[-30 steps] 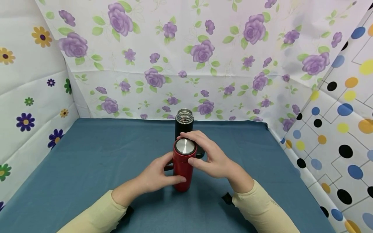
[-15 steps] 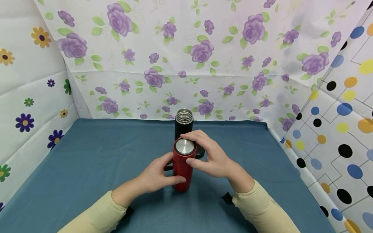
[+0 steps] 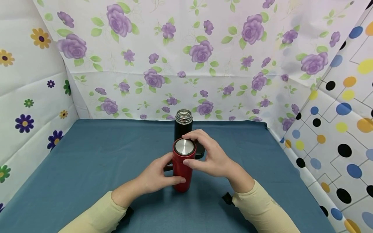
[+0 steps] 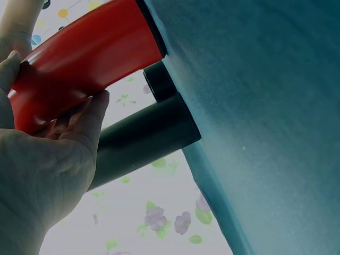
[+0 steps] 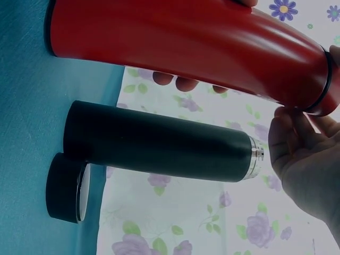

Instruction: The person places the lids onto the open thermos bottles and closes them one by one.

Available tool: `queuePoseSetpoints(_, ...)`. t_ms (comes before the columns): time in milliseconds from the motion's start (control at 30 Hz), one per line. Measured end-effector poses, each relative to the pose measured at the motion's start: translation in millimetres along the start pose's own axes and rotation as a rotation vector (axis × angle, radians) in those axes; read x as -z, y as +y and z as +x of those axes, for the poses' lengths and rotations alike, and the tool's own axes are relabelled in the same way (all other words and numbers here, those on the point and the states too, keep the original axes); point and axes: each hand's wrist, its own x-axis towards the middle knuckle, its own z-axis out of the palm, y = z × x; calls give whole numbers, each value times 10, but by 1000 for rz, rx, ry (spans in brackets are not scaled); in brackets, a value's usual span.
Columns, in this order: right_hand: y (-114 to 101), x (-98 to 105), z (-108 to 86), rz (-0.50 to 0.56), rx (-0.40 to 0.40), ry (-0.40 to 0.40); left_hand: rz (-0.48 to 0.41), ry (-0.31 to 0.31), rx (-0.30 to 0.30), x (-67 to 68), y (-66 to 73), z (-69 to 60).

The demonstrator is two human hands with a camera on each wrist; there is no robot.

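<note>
A red thermos (image 3: 182, 171) stands upright on the blue cloth, with a steel-topped red lid (image 3: 185, 147) on it. My left hand (image 3: 154, 173) grips its body, thumb on the near side and fingers round the far left. At the top, my right hand (image 3: 214, 157) holds the lid between thumb and fingers. Just behind is a black thermos (image 3: 182, 129), its threaded steel mouth uncovered. Its lower part is hidden by the red one in the head view. Beside its base a black lid (image 5: 62, 188) lies on the cloth in the right wrist view.
The blue cloth (image 3: 116, 145) covers the tabletop. A curtain with purple flowers (image 3: 131, 71) hangs along the back edge. Patterned sheets close off the sides, one flowered (image 3: 38, 106) at left and one dotted (image 3: 329, 142) at right.
My right thumb has slid a little left across the near side of the red thermos's lid, and the index fingertip has shifted slightly right. The left hand keeps its place.
</note>
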Motion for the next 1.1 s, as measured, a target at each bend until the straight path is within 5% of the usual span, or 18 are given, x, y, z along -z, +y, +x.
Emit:
queuePoseSetpoints(767,-5,-45,-3,-36,-58,48,10,2,-9,5,-7,4)
queuePoseSetpoints(1100,29,-39,2,-14,19,-8,-1,3,-3,7,7,-1)
